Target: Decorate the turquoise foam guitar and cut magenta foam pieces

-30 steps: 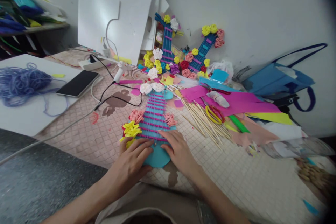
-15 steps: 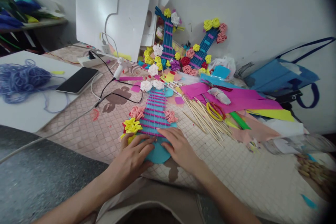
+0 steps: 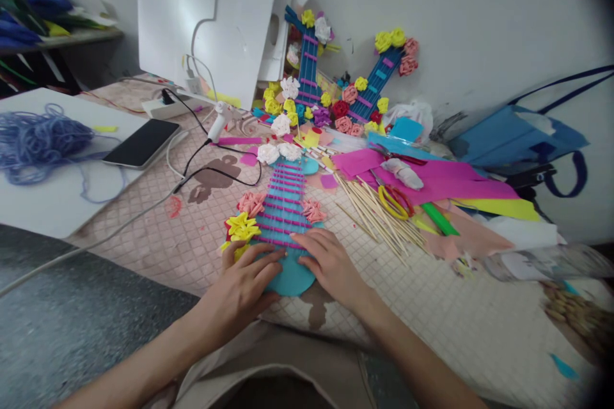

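The turquoise craft guitar (image 3: 285, 217) lies flat, left of the bamboo skewers (image 3: 378, 217). The left hand (image 3: 244, 280) and right hand (image 3: 333, 265), both half open, rest on its rounded end; I can't tell whether either grips it. Scissors (image 3: 384, 200) lie by those skewers.

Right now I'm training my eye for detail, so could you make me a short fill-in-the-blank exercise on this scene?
1. Of the flowers along the craft piece, the left hand is nearest the ____ ones.
2. The tangled yarn lies on a ____ board.
3. The scissors beside the green strip have yellow and ____ handles.

Missing words: yellow; white; red.
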Available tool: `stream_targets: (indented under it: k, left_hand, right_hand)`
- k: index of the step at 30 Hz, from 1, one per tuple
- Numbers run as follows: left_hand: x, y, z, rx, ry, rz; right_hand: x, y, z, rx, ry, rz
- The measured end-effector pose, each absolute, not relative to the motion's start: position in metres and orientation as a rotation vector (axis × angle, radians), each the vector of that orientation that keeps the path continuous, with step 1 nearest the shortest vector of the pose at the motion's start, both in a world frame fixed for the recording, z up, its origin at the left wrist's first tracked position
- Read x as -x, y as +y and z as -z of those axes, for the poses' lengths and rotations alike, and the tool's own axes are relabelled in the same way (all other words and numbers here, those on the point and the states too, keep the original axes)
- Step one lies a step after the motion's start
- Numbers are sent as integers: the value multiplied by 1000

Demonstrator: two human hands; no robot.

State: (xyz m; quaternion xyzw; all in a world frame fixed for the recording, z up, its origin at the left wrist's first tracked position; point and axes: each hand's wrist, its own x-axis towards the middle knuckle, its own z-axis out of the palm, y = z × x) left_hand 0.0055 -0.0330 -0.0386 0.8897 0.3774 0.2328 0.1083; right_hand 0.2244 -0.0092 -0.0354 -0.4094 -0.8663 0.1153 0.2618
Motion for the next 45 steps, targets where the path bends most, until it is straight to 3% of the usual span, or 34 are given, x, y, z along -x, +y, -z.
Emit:
stream_targets:
  k: [17, 45]
  left_hand:
    - [8, -46, 39, -2549, 1286, -957]
    - [12, -35, 41, -2653, 1238, -739]
  right_hand:
    - [-229, -9, 31, 1029, -2416, -246]
    - [-236, -5, 27, 1041, -2419, -329]
